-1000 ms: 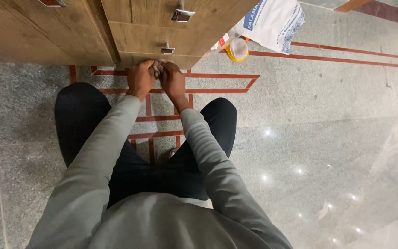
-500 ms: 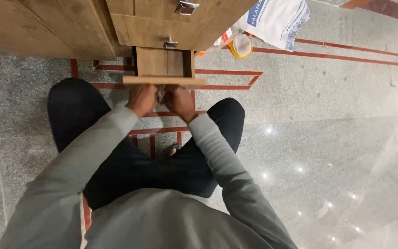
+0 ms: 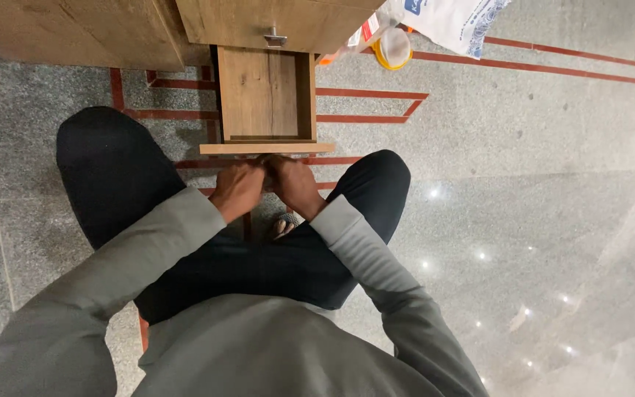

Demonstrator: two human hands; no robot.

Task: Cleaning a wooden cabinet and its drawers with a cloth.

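A wooden bottom drawer (image 3: 264,95) stands pulled out from the wooden cabinet (image 3: 75,29), and its inside looks empty. My left hand (image 3: 238,188) and my right hand (image 3: 292,184) are close together at the middle of the drawer's front panel (image 3: 266,148), fingers curled under its edge where the handle sits. The handle itself is hidden by my fingers. I am squatting, with my knees in dark trousers on either side of the drawer.
Above the open drawer is a shut drawer with a metal handle (image 3: 274,38). A white printed bag (image 3: 453,18) and a round yellow-rimmed lid (image 3: 393,48) lie on the polished grey stone floor (image 3: 523,184) at the upper right.
The bottom drawer went from shut to pulled well out. Both hands moved toward my body with the drawer front.
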